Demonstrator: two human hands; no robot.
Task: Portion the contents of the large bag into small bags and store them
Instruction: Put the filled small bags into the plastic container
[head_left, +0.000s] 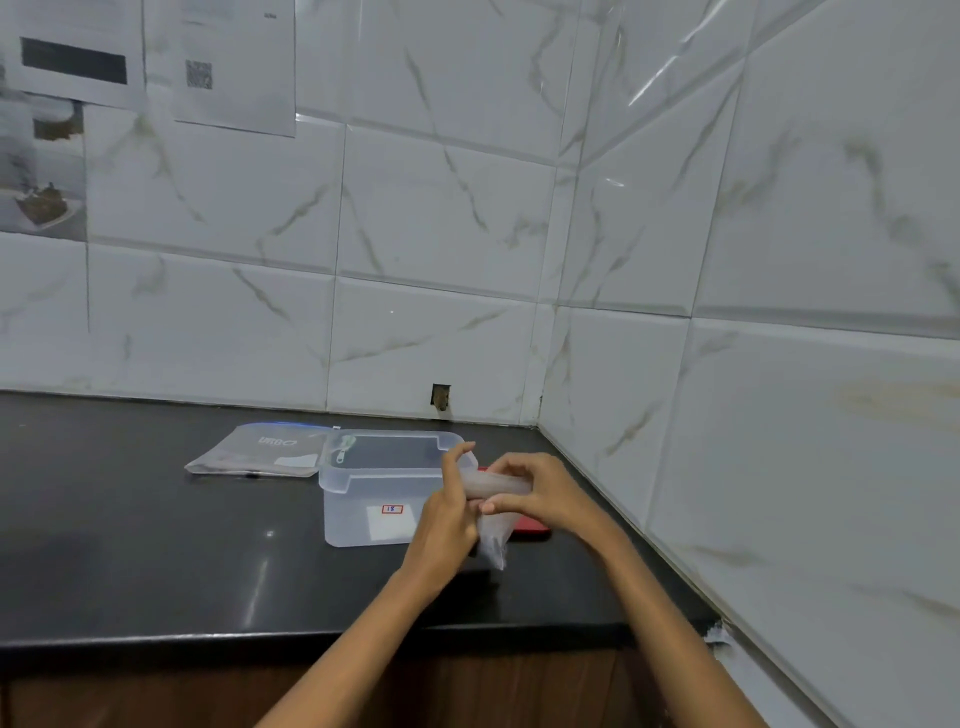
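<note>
Small clear plastic bag held above the black counter, just in front of the translucent rectangular plastic box; right hand grip curled over the bag's rolled top, thumb beneath; left hand grip pinching its left end, forefinger raised; bag's lower part hangs down; red flat object partly hidden behind bag; large clear zip bag with blue seal lies flat, touching the box's left rim; white marbled tile wall behind.
</note>
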